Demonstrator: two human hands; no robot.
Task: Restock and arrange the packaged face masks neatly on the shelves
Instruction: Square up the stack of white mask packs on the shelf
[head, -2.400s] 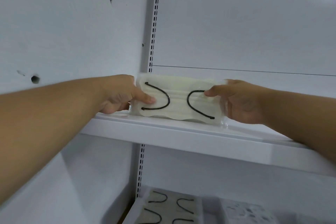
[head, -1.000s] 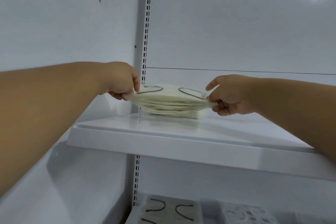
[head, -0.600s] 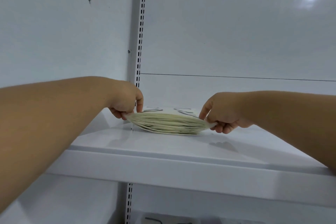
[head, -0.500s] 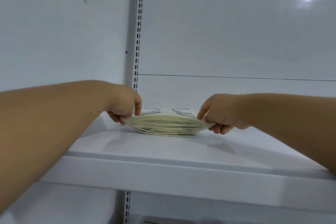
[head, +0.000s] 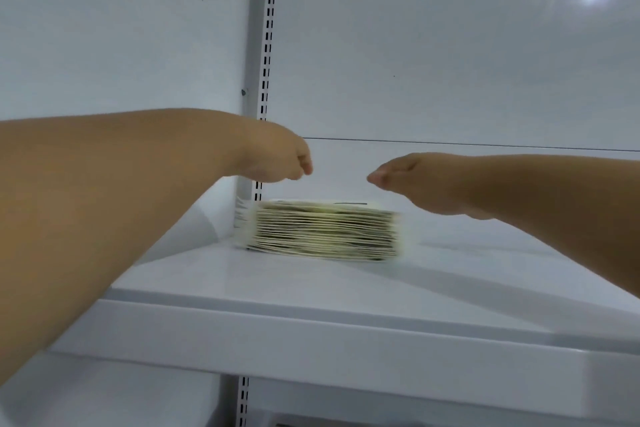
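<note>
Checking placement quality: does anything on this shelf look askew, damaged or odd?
Nothing stands out. The stack of packaged face masks lies flat on the shelf by the slotted upright. The frame is blurred, so fine alignment is unclear.

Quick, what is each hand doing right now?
Left hand: open, holding nothing, above the mask pack.
Right hand: open, holding nothing.

Motion blur smears your stack of packaged masks [head: 325, 234]; its end flaps streak out and no print on the top pack can be read. Your left hand [head: 277, 158] and right hand [head: 408, 173] are soft-edged, finger positions hard to make out. Both forearms run out of frame, and the shelf [head: 346, 326] is cut off at right.
</note>
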